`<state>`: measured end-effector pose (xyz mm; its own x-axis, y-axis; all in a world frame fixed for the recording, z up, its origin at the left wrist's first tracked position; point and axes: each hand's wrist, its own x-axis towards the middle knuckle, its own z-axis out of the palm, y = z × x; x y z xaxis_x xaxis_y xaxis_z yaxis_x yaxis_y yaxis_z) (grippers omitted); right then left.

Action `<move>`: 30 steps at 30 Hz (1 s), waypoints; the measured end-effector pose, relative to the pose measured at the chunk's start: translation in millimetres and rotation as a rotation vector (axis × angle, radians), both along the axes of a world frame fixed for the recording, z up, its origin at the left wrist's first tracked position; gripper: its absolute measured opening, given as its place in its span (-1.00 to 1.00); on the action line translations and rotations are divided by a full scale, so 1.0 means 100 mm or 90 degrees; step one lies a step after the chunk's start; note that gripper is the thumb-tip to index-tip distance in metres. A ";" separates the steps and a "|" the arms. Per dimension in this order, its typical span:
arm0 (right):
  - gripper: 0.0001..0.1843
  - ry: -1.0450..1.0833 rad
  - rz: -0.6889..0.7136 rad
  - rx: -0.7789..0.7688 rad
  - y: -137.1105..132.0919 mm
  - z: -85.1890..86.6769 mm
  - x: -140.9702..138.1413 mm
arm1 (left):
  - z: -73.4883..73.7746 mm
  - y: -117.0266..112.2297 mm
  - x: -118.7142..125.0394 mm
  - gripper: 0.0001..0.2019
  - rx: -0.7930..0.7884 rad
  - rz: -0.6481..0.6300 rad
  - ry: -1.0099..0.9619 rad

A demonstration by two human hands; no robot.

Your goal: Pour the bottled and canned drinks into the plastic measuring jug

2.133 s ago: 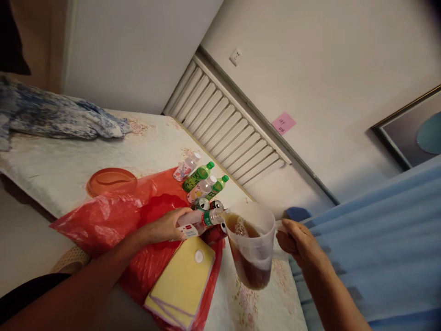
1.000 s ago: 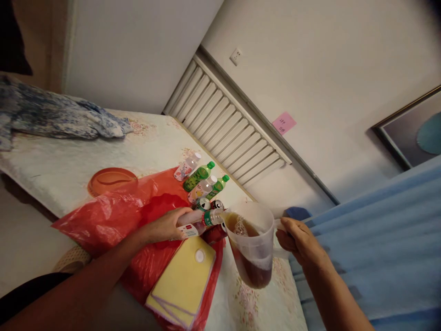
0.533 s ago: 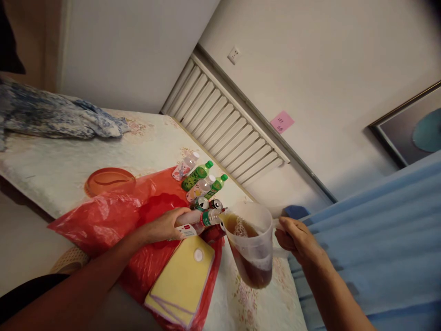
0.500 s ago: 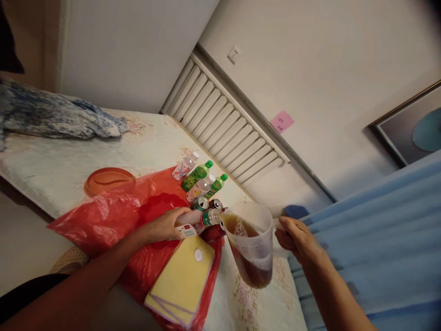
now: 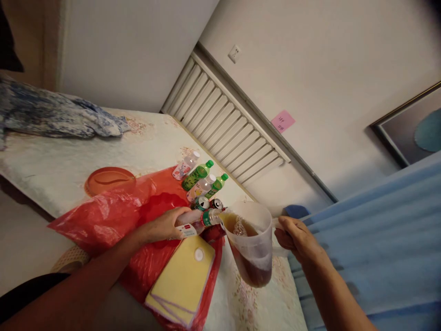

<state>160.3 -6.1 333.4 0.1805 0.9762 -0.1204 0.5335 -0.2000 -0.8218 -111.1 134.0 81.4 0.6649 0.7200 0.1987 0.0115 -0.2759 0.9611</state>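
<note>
My left hand (image 5: 166, 225) is wrapped round a clear plastic bottle (image 5: 195, 218) with a green and red label and an uncapped neck. By its handle, my right hand (image 5: 299, 236) grips a translucent plastic jug (image 5: 253, 262) part full of brown liquid with bubbles on top. The jug tilts left, its spout against the bottle's mouth. Whether liquid is flowing I cannot make out. Below the bottle lies a folded yellow cloth (image 5: 182, 285) with a white cap (image 5: 199, 254) on it. Two opened cans, a green-rimmed can (image 5: 201, 202) and a dark can (image 5: 216, 203), stand just behind the bottle.
A red plastic bag (image 5: 103, 220) spreads over the flowered table cover (image 5: 151, 151). Several drink bottles, among them a green bottle (image 5: 197, 177), stand at the back. An orange-red lid (image 5: 108, 180) lies at left. A radiator (image 5: 223, 112) lines the wall; a blue curtain (image 5: 379, 230) hangs at right.
Both hands, the bottle and the jug hold nearly the same place. The view has shifted very slightly; otherwise little differs.
</note>
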 end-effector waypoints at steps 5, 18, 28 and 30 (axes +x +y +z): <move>-0.36 -0.009 -0.002 -0.003 0.01 0.01 -0.03 | -0.02 0.01 -0.01 -0.34 0.009 0.004 0.003; -0.36 -0.023 -0.002 -0.003 0.00 0.00 -0.04 | -0.16 0.05 0.01 -0.33 0.014 -0.009 -0.008; -0.36 -0.028 -0.005 -0.007 0.00 -0.01 -0.04 | -0.17 0.06 0.01 -0.31 0.022 -0.015 -0.012; -0.36 -0.027 -0.006 -0.010 0.00 -0.02 -0.03 | -0.19 0.06 0.02 -0.33 0.017 -0.013 -0.021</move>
<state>157.5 -5.9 331.7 0.1951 0.9725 -0.1274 0.5656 -0.2177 -0.7954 -108.9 140.4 62.8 0.6717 0.7008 0.2401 -0.0265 -0.3011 0.9532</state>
